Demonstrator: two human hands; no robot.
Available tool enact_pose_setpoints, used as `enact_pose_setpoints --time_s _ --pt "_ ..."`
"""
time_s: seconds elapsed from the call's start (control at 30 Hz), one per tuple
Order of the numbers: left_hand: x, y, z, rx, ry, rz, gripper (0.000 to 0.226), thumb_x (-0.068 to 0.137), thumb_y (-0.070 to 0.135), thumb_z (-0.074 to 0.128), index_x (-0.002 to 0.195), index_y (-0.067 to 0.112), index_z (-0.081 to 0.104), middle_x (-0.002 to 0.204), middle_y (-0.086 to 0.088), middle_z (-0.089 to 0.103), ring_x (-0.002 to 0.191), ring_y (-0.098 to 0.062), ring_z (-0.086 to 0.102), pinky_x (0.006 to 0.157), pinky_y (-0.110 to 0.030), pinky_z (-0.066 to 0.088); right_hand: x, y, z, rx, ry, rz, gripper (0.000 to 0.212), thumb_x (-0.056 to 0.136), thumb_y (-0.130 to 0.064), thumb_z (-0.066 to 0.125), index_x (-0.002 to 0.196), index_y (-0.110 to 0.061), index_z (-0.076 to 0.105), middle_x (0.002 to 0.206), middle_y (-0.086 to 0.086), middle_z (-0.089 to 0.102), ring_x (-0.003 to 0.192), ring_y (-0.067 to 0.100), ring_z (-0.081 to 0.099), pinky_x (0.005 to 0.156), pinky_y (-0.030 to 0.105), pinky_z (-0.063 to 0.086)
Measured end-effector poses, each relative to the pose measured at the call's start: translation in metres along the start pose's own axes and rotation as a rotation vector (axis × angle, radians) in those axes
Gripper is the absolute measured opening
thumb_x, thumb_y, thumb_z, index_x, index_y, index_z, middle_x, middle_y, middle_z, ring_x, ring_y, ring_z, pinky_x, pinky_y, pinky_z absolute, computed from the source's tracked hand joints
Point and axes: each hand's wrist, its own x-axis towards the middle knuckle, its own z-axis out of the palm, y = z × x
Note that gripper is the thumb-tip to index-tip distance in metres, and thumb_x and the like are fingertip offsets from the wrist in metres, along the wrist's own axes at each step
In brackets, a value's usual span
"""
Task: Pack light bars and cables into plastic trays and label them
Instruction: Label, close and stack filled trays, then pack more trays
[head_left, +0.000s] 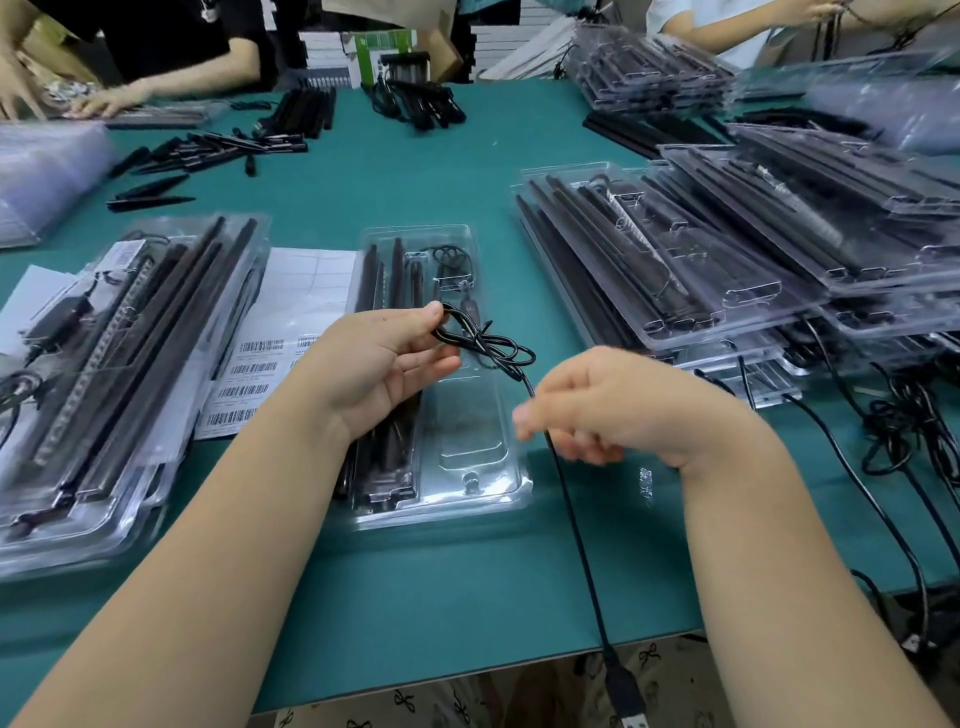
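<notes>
Cable, black and half-coiled, hangs above the open tray, its loops pinched between thumb and fingers of the left hand while the right hand, blurred, curls loosely round the run that trails over the table edge to a USB plug. Coils could spring loose, I judge, since the pinch catches only one end of the bundle; the dangling plug's weight may drag them apart before they reach the tray's bare right-hand pocket. Light bars already fill the tray's left channels. Left of the tray lies a barcode label sheet, beyond it packed trays; right of it, stacked trays and tangled spare cables that might snag the trailing run.
</notes>
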Motion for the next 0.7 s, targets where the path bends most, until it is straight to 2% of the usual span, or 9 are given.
enact_pose_setpoints --time_s 0.03,0.1,0.23,0.3,0.37,0.43,0.5,0.6,0.7 --pt "0.000 -0.001 0.000 0.001 0.000 -0.006 0.016 0.089 0.011 0.062 0.076 0.003 0.067 0.062 -0.004 0.064 0.057 -0.013 0.066 0.056 -0.019 0.055 -0.002 0.000 0.001 -0.081 -0.069 0.001 0.023 0.079 -0.035 0.066 0.065 -0.017 0.067 0.050 -0.004 0.056 0.042 0.011 0.044 0.042 0.019 0.034" --pt "0.001 -0.001 0.000 0.014 -0.015 -0.012 0.024 0.089 0.012 0.062 0.067 0.006 0.072 0.060 -0.003 0.062 0.057 -0.013 0.066 0.056 -0.020 0.055 -0.004 0.000 0.002 -0.054 -0.163 -0.014 0.028 0.083 -0.032 0.065 0.057 -0.020 0.063 0.048 -0.004 0.054 0.042 0.011 0.044 0.040 0.018 0.034" --pt "0.003 0.000 -0.001 0.012 -0.015 -0.027 0.036 0.089 0.015 0.061 0.056 0.010 0.073 0.053 0.000 0.057 0.054 -0.012 0.065 0.055 -0.019 0.054 -0.005 -0.001 0.001 0.371 -0.186 -0.097 0.029 0.080 -0.033 0.055 0.053 -0.022 0.057 0.047 -0.002 0.047 0.034 0.007 0.034 0.035 0.013 0.027" --pt "0.004 0.000 -0.001 -0.038 0.013 -0.033 0.025 0.090 0.014 0.061 0.068 0.005 0.069 0.052 0.000 0.058 0.054 -0.012 0.065 0.054 -0.019 0.054 -0.001 -0.002 0.000 0.615 -0.123 -0.127 0.029 0.083 -0.033 0.059 0.056 -0.022 0.056 0.047 -0.005 0.043 0.031 0.003 0.029 0.034 0.011 0.025" --pt "0.004 -0.001 -0.001 -0.063 0.015 -0.032 0.015 0.089 0.013 0.062 0.078 0.003 0.063 0.054 -0.001 0.060 0.057 -0.013 0.066 0.056 -0.020 0.055 0.006 -0.002 0.000 0.748 0.054 -0.111 0.028 0.086 -0.033 0.060 0.063 -0.018 0.056 0.047 -0.005 0.043 0.032 0.003 0.031 0.034 0.011 0.025" --pt "0.004 -0.001 -0.002 -0.064 0.002 -0.028 0.012 0.088 0.011 0.063 0.081 0.002 0.062 0.056 -0.001 0.062 0.060 -0.014 0.067 0.057 -0.020 0.055 0.013 -0.002 0.004 0.782 0.269 -0.081 0.027 0.091 -0.029 0.057 0.069 -0.014 0.058 0.047 -0.005 0.046 0.034 0.004 0.036 0.034 0.013 0.030" --pt "0.003 -0.001 -0.001 -0.053 -0.010 -0.027 0.010 0.088 0.010 0.063 0.083 0.002 0.062 0.059 -0.002 0.064 0.061 -0.014 0.068 0.058 -0.020 0.055 0.020 -0.004 0.011 0.755 0.397 -0.108 0.024 0.093 -0.026 0.057 0.074 -0.011 0.058 0.047 -0.006 0.051 0.036 0.004 0.044 0.036 0.015 0.038" --pt "0.002 -0.001 -0.001 -0.039 -0.021 -0.020 0.008 0.089 0.008 0.061 0.084 0.001 0.064 0.064 -0.005 0.066 0.062 -0.016 0.068 0.057 -0.021 0.055 0.027 -0.009 0.027 0.796 0.451 -0.145 0.022 0.094 -0.022 0.056 0.077 -0.008 0.055 0.048 -0.005 0.055 0.039 0.007 0.052 0.040 0.018 0.045" --pt "0.000 0.000 -0.002 0.040 -0.105 -0.021 0.012 0.086 0.002 0.060 0.094 -0.002 0.068 0.080 -0.014 0.070 0.070 -0.020 0.070 0.061 -0.024 0.056 0.030 -0.012 0.030 1.077 0.356 -0.123 0.022 0.096 -0.017 0.052 0.078 -0.005 0.054 0.050 0.000 0.056 0.042 0.009 0.055 0.042 0.021 0.049"
